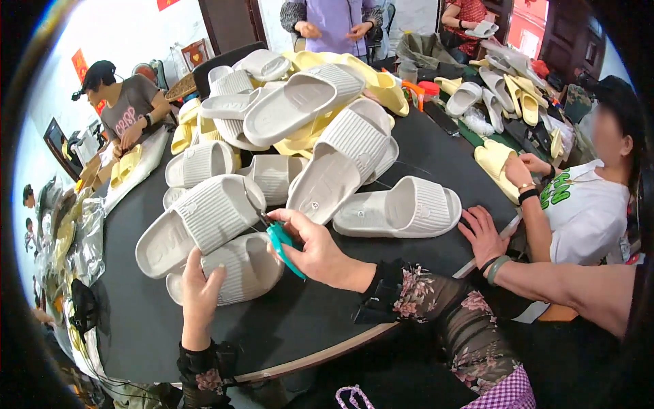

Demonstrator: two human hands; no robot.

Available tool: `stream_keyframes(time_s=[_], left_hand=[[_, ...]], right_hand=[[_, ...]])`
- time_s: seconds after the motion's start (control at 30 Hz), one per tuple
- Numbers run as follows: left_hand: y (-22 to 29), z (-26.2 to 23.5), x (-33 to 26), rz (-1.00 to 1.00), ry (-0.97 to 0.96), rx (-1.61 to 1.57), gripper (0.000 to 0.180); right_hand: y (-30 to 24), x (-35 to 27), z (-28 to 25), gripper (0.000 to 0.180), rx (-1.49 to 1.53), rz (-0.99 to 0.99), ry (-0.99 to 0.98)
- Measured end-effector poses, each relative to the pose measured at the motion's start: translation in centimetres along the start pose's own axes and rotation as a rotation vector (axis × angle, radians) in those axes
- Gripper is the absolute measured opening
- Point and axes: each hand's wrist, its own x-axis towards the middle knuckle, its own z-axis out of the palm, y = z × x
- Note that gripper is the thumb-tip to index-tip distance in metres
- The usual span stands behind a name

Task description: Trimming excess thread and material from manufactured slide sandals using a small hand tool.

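Observation:
Close in front of me, a light grey slide slipper (210, 213) with a ribbed strap rests tilted over another grey slipper (240, 269). My left hand (202, 290) is closed at the upper slipper's near edge, its thumb over the lower one. In my right hand (317, 253) is a pair of nippers (281, 244) with teal handles. Their dark tips meet the front edge of the upper slipper's strap; whether the jaws are closed there is too small to tell. A further grey slipper (398, 208) lies flat to the right of my right hand.
Behind stands a heap of grey slippers (303, 102) and yellow slippers (388, 92) on the black table (310, 324). Another person's hand (482, 235) leans on the table's right edge. Several people work around it. More footwear (494, 95) and a red-lidded container (428, 88) are farther right.

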Motion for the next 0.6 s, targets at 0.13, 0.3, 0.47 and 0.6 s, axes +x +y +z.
stream_keyframes(time_s=[0.13,0.3,0.47,0.6], left_hand=[[0.7,1.5,1.5,-0.146,-0.073,-0.167,0.042],[-1.4,4.0,4.3,-0.153,-0.179,-0.171,0.038],[-0.8,8.2,6.8,-0.137,-0.313,-0.029,0.027],[2.0,12.2,8.4,-0.036,-0.338,-0.013,0.023]], right_hand=[[-1.6,-0.9,0.2,0.040,0.106,-0.016,-0.025],[-4.4,-2.4,-0.9,0.046,0.126,0.084,-0.106],[-5.7,-2.9,-2.9,0.047,0.201,0.078,-0.078],[-6.7,-3.1,-4.5,0.048,0.140,0.042,0.012]])
